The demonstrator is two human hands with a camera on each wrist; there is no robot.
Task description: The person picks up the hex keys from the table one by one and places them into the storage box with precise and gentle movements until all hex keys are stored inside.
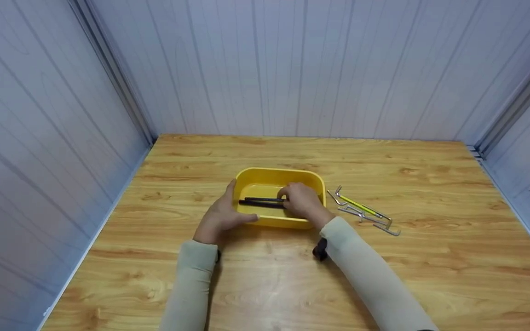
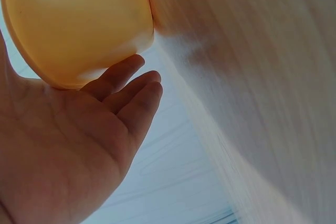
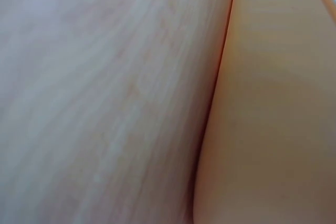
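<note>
A yellow plastic bin (image 1: 288, 224) stands on the wooden table. My left hand (image 1: 223, 214) grips its left end, the thumb along the front rim and the fingers against the side wall. From below, the left wrist view shows this palm with fingers touching the bin (image 2: 79, 19). Inside the bin lie slim black pen-like sticks (image 1: 260, 202), side by side. My right hand (image 1: 302, 200) reaches in over the front rim, fingers curled at their right ends; I cannot tell whether it pinches one or more. The right wrist view shows mostly the bin's outer wall (image 3: 273, 103).
Right of the bin, several silvery L-shaped hex keys (image 1: 361, 215) lie loosely together with a thin yellow pencil-like stick (image 1: 359, 205). The wooden table (image 1: 274, 285) is bounded by pale panel walls (image 1: 279, 69) at the back and both sides.
</note>
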